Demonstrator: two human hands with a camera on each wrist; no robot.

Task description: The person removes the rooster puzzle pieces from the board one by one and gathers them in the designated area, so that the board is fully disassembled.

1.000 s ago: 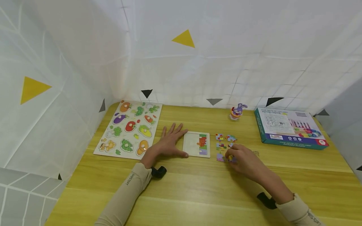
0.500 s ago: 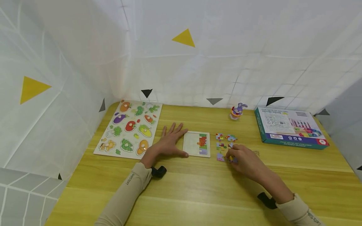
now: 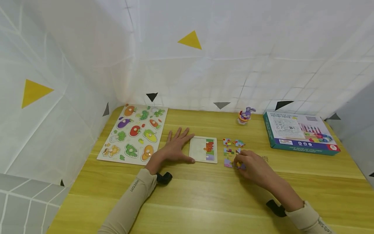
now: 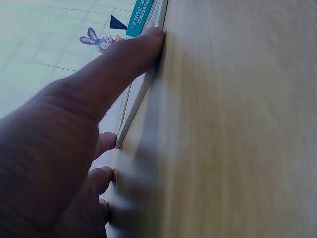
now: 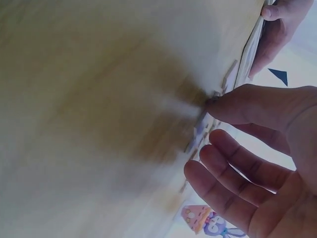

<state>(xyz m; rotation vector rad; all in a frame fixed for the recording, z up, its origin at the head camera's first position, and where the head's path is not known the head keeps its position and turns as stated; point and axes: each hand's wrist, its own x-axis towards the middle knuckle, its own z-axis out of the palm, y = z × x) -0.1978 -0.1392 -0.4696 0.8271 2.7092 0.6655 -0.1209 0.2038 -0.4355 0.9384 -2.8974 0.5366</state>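
Observation:
My left hand (image 3: 173, 149) lies with spread fingers at the left side of a small puzzle tray (image 3: 197, 149). In the left wrist view, its thumb (image 4: 133, 52) touches the tray's edge. A column of fitted pieces (image 3: 209, 149), in green, red and purple, fills the tray's right end. Right of it, several loose jigsaw pieces (image 3: 228, 151) lie on the table. My right hand (image 3: 252, 165) bends over the nearest of these and pinches a purple and yellow jigsaw piece (image 3: 241, 165) between thumb and index finger, which partly hide it. The other right fingers are loosely bent.
A vegetable puzzle board (image 3: 132, 135) lies left of my left hand. At the back stands a purple rabbit figure (image 3: 246, 115), and a flat craft box (image 3: 301, 133) lies at the right rear. White sheeting (image 3: 204, 74) hangs behind the table.
Within the last second the right fingers have shifted very slightly at the nearest loose pieces. The left hand and the tray have stayed in place.

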